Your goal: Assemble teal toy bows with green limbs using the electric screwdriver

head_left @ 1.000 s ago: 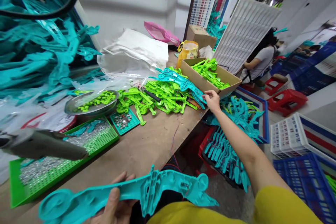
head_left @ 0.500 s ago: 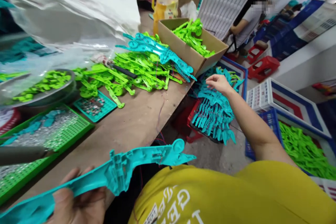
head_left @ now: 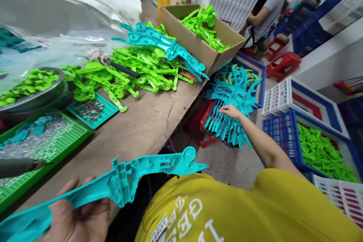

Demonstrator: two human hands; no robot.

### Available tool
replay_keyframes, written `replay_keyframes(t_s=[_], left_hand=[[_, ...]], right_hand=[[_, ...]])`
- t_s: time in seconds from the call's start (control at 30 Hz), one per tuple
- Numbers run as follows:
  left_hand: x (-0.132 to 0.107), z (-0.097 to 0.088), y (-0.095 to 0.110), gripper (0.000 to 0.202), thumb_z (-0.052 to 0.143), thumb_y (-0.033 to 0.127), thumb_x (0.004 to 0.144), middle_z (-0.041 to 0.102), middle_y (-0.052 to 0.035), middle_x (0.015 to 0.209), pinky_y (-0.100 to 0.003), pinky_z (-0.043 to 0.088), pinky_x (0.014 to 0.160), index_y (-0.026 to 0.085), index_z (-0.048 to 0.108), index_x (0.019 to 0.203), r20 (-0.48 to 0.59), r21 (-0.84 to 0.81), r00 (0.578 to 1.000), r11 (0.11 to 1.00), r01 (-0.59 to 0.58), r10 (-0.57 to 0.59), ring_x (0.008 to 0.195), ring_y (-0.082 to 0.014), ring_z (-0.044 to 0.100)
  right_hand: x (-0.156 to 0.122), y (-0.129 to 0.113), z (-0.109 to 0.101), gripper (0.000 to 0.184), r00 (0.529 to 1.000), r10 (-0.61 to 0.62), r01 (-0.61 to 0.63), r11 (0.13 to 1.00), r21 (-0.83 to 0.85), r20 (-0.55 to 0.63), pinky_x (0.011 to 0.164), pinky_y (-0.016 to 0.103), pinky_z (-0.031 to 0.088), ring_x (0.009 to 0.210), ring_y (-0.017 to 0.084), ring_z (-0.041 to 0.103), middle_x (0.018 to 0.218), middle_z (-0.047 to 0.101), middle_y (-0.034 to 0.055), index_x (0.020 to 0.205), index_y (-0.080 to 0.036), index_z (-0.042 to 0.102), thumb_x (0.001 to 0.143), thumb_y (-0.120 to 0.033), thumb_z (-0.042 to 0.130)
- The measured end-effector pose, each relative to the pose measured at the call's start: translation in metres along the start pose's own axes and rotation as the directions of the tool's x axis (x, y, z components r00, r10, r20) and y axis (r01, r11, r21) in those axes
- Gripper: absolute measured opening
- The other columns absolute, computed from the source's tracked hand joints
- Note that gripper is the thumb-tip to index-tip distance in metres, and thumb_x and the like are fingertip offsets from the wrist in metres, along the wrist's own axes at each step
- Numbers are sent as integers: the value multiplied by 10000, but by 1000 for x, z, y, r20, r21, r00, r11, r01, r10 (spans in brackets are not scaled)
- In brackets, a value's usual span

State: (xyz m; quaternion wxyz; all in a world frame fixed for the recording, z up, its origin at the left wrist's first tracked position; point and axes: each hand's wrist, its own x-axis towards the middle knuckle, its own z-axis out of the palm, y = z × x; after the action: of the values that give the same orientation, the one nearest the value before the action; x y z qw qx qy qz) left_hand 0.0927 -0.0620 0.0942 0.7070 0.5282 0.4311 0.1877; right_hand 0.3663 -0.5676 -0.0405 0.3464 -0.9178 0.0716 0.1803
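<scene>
My left hand (head_left: 76, 215) is closed around a long teal plastic shell half (head_left: 124, 185), its ribbed inner side facing up. Thin wires run near the shell's far end, which has a round loop. Off to the right, my right hand (head_left: 231, 112) is over a stack of similar teal shells (head_left: 227, 121). Its fingers look loosely extended, with nothing visible in them; whether they touch the stack is unclear. Red and blue wires trail among those shells. More teal shells (head_left: 167, 45) lie on a heap of lime green plastic parts (head_left: 147, 68) on the table (head_left: 141, 117).
A cardboard box (head_left: 193, 41) of green parts stands at the table's edge. Left are a green tray (head_left: 82, 134) of metal pieces, a small teal tray (head_left: 112, 112) and a metal bowl (head_left: 62, 77). Crates (head_left: 280, 132) and red stools (head_left: 285, 64) stand right, near a seated person (head_left: 269, 19).
My right hand has moved back toward me over the stacked teal shells. My left hand keeps its hold on the shell half. The view has shifted slightly.
</scene>
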Motion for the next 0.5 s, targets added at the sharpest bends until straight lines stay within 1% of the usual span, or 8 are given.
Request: replay_keyframes(t_s=[0.1,0.2,0.27,0.37,0.4,0.43,0.5], left_hand=[[1,0,0,494,903,593,569,729,97,860,-265,567,738,301,725,925,-60,-181,995,981,64,-76,766,-129,594],[4,0,-1,482,899,583,587,728,95,842,-249,559,694,288,724,926,-56,-175,995,982,77,-88,700,-112,562],[5,-1,-1,479,893,577,606,724,98,839,-238,552,678,283,721,943,-32,-168,996,983,75,-82,684,-105,547],[5,-2,-1,482,890,575,614,722,93,842,-221,547,655,284,722,960,-28,-174,996,981,82,-88,720,-111,567],[4,-2,-1,478,886,575,621,724,87,844,-216,546,645,283,724,962,-37,-172,994,981,93,-101,736,-116,578],[4,-2,-1,466,879,568,635,725,80,846,-209,546,637,278,725,965,-39,-170,993,980,107,-115,738,-116,580],[4,0,1,424,850,544,689,717,70,828,-197,544,622,258,723,975,-41,-179,989,975,129,-139,681,-99,552]], right_hand=[[1,-1,-11,330,997,-19,24,998,61,-76,907,394,560,962,205,705,995,779,71,967,-162,766,829,-460,734],[-2,3,-25,330,997,3,6,994,105,-81,825,375,576,842,230,711,773,777,63,785,-181,785,661,-481,843],[-5,7,-33,343,997,14,-4,991,136,-73,810,366,580,821,229,711,736,767,58,766,-181,780,627,-484,860],[-9,14,-41,359,998,51,-45,988,148,-39,787,368,589,781,214,703,739,752,58,813,-154,768,666,-468,859],[-11,16,-42,350,998,67,-63,988,138,-22,785,369,592,781,205,699,767,750,60,848,-145,760,703,-451,847],[-11,18,-41,339,997,81,-80,989,127,-7,791,370,593,803,195,698,831,749,63,912,-139,747,764,-436,815],[-11,21,-37,313,994,106,-108,989,98,23,821,374,595,889,179,694,1005,728,67,1063,-138,697,894,-401,707]])
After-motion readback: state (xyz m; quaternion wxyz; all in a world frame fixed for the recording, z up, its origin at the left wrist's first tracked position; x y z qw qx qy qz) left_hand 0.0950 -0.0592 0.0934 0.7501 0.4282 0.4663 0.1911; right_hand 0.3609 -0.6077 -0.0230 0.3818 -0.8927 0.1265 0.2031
